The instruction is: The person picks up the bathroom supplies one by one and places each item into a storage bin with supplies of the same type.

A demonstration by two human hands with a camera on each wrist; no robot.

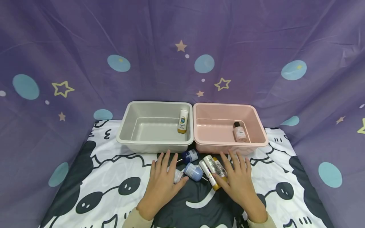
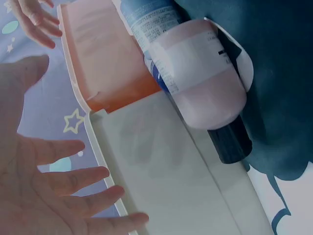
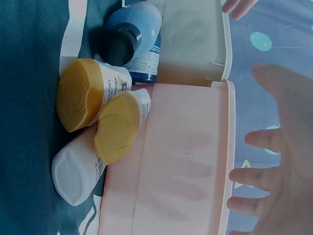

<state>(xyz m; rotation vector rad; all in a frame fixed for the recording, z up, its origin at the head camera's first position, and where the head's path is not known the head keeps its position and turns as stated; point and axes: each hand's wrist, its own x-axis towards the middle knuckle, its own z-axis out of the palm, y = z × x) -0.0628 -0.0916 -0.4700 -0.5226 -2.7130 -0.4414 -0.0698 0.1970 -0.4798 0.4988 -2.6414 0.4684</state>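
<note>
My left hand [image 1: 161, 186], fingers spread, is over the left side of a small pile of bottles. Beside its thumb lies a pale pink bottle [image 1: 178, 176] with a black cap that shows in the left wrist view. My right hand [image 1: 238, 185] is spread too, over the pile's right side, near white tubes [image 1: 208, 174] with yellow ends. Neither hand grips anything. Between the hands lie a light blue bottle [image 1: 193, 172] and a dark blue bottle [image 1: 190, 156]. In the right wrist view, the yellow ends [image 3: 80, 95] and a white end [image 3: 76, 176] face the camera.
Behind the pile, a grey bin [image 1: 155, 145] and a pink bin [image 1: 228, 146] stand side by side. A white and yellow tube [image 1: 183, 121] leans inside the grey one. A pink bottle [image 1: 239, 133] is in the other. Purple cloth [image 1: 159, 82] hangs behind them.
</note>
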